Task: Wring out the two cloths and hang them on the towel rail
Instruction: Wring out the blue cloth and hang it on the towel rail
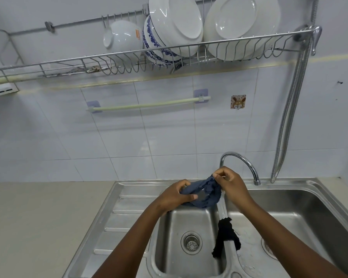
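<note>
1. While both hands work above the steel sink [301, 199], a twisted blue cloth [201, 194] is stretched between them, over the far edge of the small left basin [191, 223].
2. The left hand [175, 194] is closed around the cloth's left end, fingers curled over the top and the thumb pressed along the near side.
3. The right hand [230, 182] pinches the cloth's right end between thumb and fingertips, held a little higher than the left, just in front of the curved tap [240, 160].
4. A second cloth, black [226, 238], lies draped over the divider between the two basins, one end hanging into the left basin and the other into the right; neither hand touches it.
5. The pale towel rail [147, 105] is fixed to the tiled wall above the sink, well apart from both cloths, with nothing hanging on it.
6. Higher on the wall, a wire dish rack [129, 57] carries white plates [239, 23] and bowls [123, 36].
7. A small sticker hook [238, 101] sits just right of the rail.
</note>
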Tool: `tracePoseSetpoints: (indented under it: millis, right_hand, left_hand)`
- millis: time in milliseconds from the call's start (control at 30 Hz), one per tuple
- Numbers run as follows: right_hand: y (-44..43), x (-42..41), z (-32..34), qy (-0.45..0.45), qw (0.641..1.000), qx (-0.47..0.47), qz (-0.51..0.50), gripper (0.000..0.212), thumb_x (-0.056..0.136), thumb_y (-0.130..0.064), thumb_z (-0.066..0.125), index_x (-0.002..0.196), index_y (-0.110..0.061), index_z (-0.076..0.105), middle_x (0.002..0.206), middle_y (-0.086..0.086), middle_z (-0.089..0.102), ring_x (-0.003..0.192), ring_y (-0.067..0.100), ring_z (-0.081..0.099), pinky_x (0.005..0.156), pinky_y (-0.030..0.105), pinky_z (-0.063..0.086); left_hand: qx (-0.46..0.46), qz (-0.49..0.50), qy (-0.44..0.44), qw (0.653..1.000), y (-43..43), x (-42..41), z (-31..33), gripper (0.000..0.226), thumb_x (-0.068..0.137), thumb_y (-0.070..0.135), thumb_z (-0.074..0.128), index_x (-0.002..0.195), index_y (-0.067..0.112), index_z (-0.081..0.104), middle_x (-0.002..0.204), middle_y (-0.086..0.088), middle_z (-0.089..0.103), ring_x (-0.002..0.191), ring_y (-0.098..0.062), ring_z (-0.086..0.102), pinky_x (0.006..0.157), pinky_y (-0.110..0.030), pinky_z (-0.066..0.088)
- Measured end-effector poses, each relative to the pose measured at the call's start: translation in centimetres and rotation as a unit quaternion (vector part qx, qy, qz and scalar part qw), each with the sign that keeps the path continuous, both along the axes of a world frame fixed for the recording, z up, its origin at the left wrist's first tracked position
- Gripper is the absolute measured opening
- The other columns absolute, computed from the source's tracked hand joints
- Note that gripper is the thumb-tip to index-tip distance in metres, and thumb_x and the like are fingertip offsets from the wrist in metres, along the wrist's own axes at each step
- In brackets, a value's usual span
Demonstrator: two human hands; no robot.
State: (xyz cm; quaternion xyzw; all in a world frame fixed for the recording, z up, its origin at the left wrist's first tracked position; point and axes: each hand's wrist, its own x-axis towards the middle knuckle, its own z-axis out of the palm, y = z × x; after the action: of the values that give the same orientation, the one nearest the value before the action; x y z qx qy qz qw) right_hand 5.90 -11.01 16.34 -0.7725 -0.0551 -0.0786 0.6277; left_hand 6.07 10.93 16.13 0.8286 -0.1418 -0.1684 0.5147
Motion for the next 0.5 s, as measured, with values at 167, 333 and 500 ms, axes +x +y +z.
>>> tracePoseSetpoints:
  millis: [167, 333, 500]
  right_hand:
    - [-1.0, 0.4, 0.4, 0.051, 0.997, 0.049, 0.007, 0.013, 0.091, -0.014, 0.057, 0.081, -0.015, 0.065, 0.083, 0.006, 0.066, 0.076, 0.019, 0.060, 0.072, 0.037, 0.048]
    - [-2.0, 0.2, 0.9, 0.116, 0.989, 0.073, 0.048, 0.013, 0.092, -0.011, 0.054, 0.084, -0.008, 0.064, 0.076, 0.007, 0.066, 0.071, 0.021, 0.058, 0.065, 0.031, 0.046]
    - [-2.0, 0.6, 0.6, 0.108, 0.993, 0.036, 0.015, 0.020, 0.095, -0.019, 0.049, 0.080, -0.016, 0.062, 0.076, 0.008, 0.063, 0.067, 0.020, 0.054, 0.061, 0.032, 0.042]
  left_hand:
    - [0.044, 0.036, 0.012, 0.998, 0.4, -0.3, 1.1, 0.046, 0.095, 0.050, 0.048, 0.099, 0.009, 0.068, 0.082, -0.003, 0.071, 0.066, -0.008, 0.065, 0.062, -0.018, 0.050]
    - [0.011, 0.085, 0.022, 0.996, 0.9, 0.1, 1.9, 0.041, 0.098, 0.042, 0.045, 0.104, 0.010, 0.069, 0.085, -0.008, 0.072, 0.075, -0.017, 0.064, 0.071, -0.025, 0.047]
    - [-0.085, 0.172, 0.065, 0.979, 0.1, 0.7, 2.8, 0.021, 0.096, 0.025, 0.054, 0.101, 0.006, 0.061, 0.088, -0.018, 0.068, 0.072, -0.023, 0.060, 0.062, -0.030, 0.047]
